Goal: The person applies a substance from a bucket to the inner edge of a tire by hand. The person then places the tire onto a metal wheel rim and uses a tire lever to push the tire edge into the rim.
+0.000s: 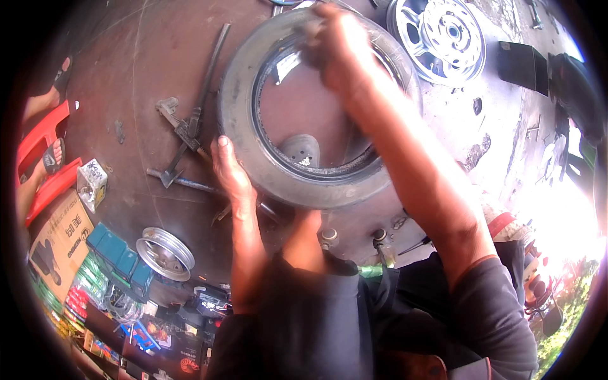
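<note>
A worn black tire (320, 190) stands tilted in front of me, without a rim in it. My left hand (232, 171) grips its lower left edge, thumb up along the sidewall and the other fingers hidden behind. My right arm reaches across the opening, and my right hand (339, 44) is at the tire's far upper edge. Motion smears its fingers, so I cannot make out whether they hold anything. Through the opening show a grey clog (301, 149) on my foot and a small white patch (288, 67) near the inner bead.
Left of the tire lie a long bar (212, 76), a wrench (176, 117) and a hammer (170, 176). A white wheel (453, 31) lies far right, a silver rim (166, 254) near left. Beyond it are teal bins (117, 253), a cardboard box (62, 244) and another person's foot (54, 155).
</note>
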{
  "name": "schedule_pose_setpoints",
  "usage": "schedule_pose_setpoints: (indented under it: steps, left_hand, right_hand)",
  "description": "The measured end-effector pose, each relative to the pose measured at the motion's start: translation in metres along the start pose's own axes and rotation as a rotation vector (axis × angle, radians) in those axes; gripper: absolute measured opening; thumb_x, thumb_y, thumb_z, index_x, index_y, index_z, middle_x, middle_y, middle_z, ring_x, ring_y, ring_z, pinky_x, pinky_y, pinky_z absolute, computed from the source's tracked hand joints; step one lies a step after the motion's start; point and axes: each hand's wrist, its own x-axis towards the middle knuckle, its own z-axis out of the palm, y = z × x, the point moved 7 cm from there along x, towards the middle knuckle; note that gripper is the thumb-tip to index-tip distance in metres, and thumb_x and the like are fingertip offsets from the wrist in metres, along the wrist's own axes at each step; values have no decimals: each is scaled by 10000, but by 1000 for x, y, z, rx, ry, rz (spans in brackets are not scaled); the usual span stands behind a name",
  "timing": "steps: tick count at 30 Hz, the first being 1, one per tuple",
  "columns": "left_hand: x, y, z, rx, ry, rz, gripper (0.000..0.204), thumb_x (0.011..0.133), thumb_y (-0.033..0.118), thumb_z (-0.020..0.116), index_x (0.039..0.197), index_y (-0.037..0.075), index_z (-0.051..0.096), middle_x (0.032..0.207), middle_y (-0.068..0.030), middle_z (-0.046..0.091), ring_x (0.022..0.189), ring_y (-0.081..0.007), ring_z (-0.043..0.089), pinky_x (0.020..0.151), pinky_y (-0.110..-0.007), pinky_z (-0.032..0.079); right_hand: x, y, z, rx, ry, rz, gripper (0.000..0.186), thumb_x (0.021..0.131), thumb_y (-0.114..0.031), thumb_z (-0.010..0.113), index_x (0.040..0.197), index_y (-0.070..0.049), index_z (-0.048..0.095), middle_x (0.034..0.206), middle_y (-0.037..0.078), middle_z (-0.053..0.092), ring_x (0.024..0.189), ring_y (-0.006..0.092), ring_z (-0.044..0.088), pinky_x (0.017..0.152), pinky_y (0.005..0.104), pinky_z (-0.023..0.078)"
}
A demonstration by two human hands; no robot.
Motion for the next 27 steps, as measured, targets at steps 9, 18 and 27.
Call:
schedule_pose_setpoints:
  steps: [9, 18, 27]
  left_hand:
    - [-2, 0, -4, 118, 52, -19, 655, 972, 454, 486, 1358, -71, 422, 1358, -174, 474, 1230, -267, 472, 1039, -389, 385]
    - [-2, 1, 2, 61, -6, 15, 559, 979, 434, 486, 1301, -23, 482, 1282, -135, 507, 1186, -230, 483, 1023, -371, 380]
    - [2, -1, 1, -7, 7, 4, 490, 976, 382, 524, 1267, -11, 496, 1210, -112, 543, 1115, -202, 510, 969, -344, 406]
  right_hand:
    - [-25, 46, 70, -659, -317, -135, 295, 878, -246, 571, 943, 35, 633, 860, 229, 649, 768, 324, 652, 692, 430, 509]
    - [-133, 57, -98, -1986, -927, -634, 597, 894, -403, 590, 1380, -74, 479, 660, 49, 569, 597, 198, 618, 524, 343, 478]
    - [17, -35, -116, -2694, -401, -1351, 749, 904, -76, 612, 1522, -308, 260, 892, 72, 564, 750, 122, 560, 637, 272, 456]
